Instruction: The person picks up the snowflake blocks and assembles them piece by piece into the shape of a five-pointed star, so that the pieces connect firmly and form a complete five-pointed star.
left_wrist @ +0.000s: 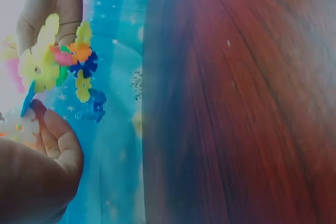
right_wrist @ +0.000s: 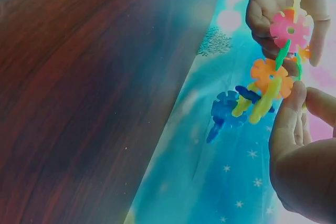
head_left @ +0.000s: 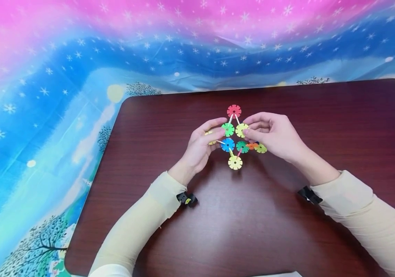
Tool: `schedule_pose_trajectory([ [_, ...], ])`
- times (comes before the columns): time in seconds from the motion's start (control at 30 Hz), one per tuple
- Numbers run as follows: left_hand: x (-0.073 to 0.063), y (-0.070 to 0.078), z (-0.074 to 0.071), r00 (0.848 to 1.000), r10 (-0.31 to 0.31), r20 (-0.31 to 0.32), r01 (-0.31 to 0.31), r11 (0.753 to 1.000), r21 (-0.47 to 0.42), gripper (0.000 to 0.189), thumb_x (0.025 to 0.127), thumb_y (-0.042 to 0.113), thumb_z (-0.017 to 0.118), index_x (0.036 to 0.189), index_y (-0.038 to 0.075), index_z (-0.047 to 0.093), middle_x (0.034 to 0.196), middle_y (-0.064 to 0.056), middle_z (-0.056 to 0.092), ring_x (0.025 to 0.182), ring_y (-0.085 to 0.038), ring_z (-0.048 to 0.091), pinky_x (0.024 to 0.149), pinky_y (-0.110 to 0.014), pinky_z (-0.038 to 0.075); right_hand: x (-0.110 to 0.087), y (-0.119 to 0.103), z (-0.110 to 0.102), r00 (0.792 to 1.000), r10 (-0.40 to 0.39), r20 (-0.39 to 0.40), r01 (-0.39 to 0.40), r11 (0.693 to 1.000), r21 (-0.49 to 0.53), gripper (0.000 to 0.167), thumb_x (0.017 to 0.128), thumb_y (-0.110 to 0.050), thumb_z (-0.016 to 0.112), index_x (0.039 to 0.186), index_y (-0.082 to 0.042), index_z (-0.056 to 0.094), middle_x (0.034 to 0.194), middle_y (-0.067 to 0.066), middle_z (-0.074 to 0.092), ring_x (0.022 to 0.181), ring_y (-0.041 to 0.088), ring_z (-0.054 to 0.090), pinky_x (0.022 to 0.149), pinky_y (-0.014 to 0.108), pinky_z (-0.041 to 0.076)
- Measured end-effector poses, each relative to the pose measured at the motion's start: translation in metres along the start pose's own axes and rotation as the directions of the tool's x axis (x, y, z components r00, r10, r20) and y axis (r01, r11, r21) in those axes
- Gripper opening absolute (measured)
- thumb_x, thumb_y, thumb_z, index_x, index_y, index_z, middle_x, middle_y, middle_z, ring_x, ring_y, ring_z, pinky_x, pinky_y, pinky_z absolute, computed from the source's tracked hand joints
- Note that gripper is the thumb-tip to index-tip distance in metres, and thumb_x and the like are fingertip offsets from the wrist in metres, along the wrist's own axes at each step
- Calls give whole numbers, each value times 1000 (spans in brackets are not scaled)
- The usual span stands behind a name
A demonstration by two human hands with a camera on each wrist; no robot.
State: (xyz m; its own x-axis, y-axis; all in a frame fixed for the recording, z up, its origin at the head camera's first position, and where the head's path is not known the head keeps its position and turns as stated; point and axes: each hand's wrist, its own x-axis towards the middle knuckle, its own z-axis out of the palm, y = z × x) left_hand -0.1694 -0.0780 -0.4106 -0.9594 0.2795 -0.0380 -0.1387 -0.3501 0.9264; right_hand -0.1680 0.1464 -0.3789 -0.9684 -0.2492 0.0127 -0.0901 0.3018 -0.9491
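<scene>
Both hands hold up one structure of interlocked, notched snowflake discs above the table. In the head view, my left hand [head_left: 199, 144] grips its left side, thumb and fingers by a green disc [head_left: 228, 129]. My right hand [head_left: 278, 136] pinches a pale yellow disc [head_left: 241, 130] between thumb and fingers. A red disc [head_left: 234, 111] tops the structure. Below are a blue disc [head_left: 227, 145], a darker green disc [head_left: 242, 147] and a lower yellow disc [head_left: 235, 162]. In the right wrist view, a pink disc [right_wrist: 287, 31] and an orange disc [right_wrist: 262, 72] face the camera. My palms and fingers hide some discs.
The dark brown wooden table [head_left: 246, 227] has rounded corners and a glossy top. A snowflake-patterned pink and blue cloth [head_left: 80, 77] hangs behind and to the left. Part of a white, flat object [head_left: 282, 274] shows at the near edge. Black wrist cameras sit at both cuffs.
</scene>
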Motion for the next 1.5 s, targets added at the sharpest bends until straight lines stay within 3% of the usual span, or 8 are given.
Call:
schedule_pose_trajectory([
  [0.2,4,-3,5,999,44,-2,-43,990,136,41,97,5,68,136,-2,61,95,1,73,86,-12,67,77,-26,54,-3,1,2,1000,-16,16,16,1000,21,27,95,-13,78,119,-2,71,99,14,75,86,24,76,72,35,63],
  [0.43,5,-4,6,993,116,-11,-108,952,287,26,99,17,73,120,3,71,98,-8,77,86,-16,70,80,-28,58,-6,2,6,997,-60,39,59,998,19,26,95,-11,77,119,-1,72,98,15,74,81,22,76,72,34,63],
  [0.83,5,-8,8,992,119,35,-124,959,253,25,98,10,73,119,-4,71,95,-10,76,77,-17,73,80,-34,62,-6,-4,6,999,-27,24,29,996,-90,24,93,-10,79,115,-1,76,92,12,75,76,24,76,66,35,63],
  [1.07,3,-9,5,993,102,60,-112,972,206,32,92,2,77,122,-3,67,97,-13,74,76,-20,74,78,-39,63,-5,-6,4,998,-2,66,2,1000,-4,26,93,-13,80,116,-1,74,97,14,75,81,26,76,71,39,63],
  [1.2,4,-9,2,992,60,108,-82,974,212,41,88,-5,78,127,-4,64,95,-13,74,74,-20,74,75,-37,63,-2,-2,-4,996,-75,57,83,986,-143,20,98,-21,75,114,-8,76,97,9,75,83,22,73,72,31,59],
  [1.33,5,-7,0,991,12,136,-43,973,228,46,89,-4,77,133,-1,63,95,-13,75,75,-21,74,78,-40,63,13,9,-14,977,-204,57,210,909,-360,21,102,-26,68,116,-13,76,113,3,72,100,20,64,86,37,52],
  [1.4,5,-7,-1,990,-11,143,-21,975,220,48,90,-4,77,135,1,64,97,-13,75,76,-22,74,79,-41,63,21,16,-18,974,-188,126,223,882,-414,26,103,-30,67,123,-16,74,125,2,68,111,21,61,94,45,50],
  [1.5,6,-7,-2,988,-31,153,1,982,191,50,90,-5,76,138,1,63,103,-15,75,77,-23,74,80,-39,63,30,26,-20,960,-63,273,176,893,-414,36,104,-39,64,134,-20,69,133,2,65,121,23,61,102,55,48],
])
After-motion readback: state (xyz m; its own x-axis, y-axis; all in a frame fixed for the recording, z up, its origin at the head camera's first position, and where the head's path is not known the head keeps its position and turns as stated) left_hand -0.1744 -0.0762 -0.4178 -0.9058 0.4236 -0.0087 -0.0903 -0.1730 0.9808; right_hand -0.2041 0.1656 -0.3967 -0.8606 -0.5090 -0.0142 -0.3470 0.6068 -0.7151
